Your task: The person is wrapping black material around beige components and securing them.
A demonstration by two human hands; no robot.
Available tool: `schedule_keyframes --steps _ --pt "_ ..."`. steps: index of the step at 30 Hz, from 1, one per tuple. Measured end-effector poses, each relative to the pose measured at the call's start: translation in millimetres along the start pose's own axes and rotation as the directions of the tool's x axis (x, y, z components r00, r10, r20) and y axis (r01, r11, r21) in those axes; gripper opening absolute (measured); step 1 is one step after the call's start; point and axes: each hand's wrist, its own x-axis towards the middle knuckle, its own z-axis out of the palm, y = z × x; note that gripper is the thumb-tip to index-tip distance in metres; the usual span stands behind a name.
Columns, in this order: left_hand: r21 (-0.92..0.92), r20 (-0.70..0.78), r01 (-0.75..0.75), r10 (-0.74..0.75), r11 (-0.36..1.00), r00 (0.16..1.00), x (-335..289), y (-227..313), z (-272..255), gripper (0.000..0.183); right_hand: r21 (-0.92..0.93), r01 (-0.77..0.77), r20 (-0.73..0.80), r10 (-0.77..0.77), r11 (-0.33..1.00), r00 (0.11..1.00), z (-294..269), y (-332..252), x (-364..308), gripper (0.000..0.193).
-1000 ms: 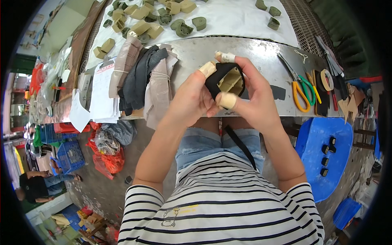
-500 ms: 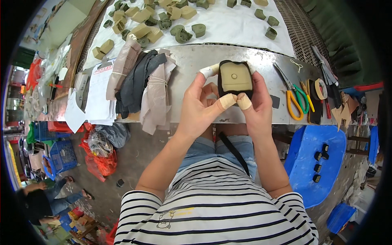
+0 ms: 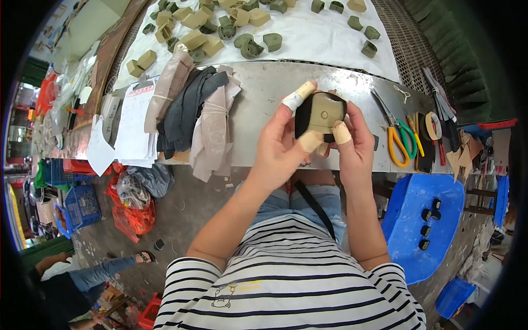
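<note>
Between my two hands, above the near edge of the metal table, is a small rounded box-shaped piece [image 3: 325, 114] with a khaki face, a round button-like bump and black material around its edges. My left hand [image 3: 280, 137] is closed on its left side, with a taped finger reaching to the far edge and the taped thumb at the near edge. On the other side my right hand [image 3: 356, 144] grips it too, its taped thumb near the lower right corner. The piece's underside and some fingertips are hidden.
Bundled grey and black cloth strips [image 3: 212, 124] and papers [image 3: 137, 124] lie left on the metal table [image 3: 264, 82]. Shears [image 3: 397, 132], pliers and tape rolls lie right. Khaki and green moulded pieces [image 3: 250, 47] cover a white cloth beyond. A blue tub [image 3: 440, 242] holds several black pieces.
The piece has turned and tilted in my hands, showing more of its black left side. My right thumb has moved up and apart from the left. A person at lower left has shifted.
</note>
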Motion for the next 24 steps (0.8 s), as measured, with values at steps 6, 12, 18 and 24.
schedule_keyframes --steps 6,12,18,24 --pt "0.301 0.013 -0.030 0.027 0.953 1.000 3 10 -2 0.048 -0.206 0.179 -0.031 -0.189 0.962 0.981 4 0 -1 0.038" --pt "0.692 0.104 -0.334 0.370 0.640 0.923 2 -8 -2 0.064 0.127 -0.092 -0.137 0.109 0.988 0.985 9 -11 0 0.038" --pt "0.603 0.145 -0.323 0.297 0.730 0.944 5 -11 -17 0.067 0.040 -0.038 0.089 0.034 0.998 0.995 -12 6 -4 0.050" --pt "0.562 0.384 -0.252 0.021 0.788 0.923 13 24 -29 0.069 0.076 -0.320 0.401 0.265 0.944 0.877 -41 -14 32 0.038"
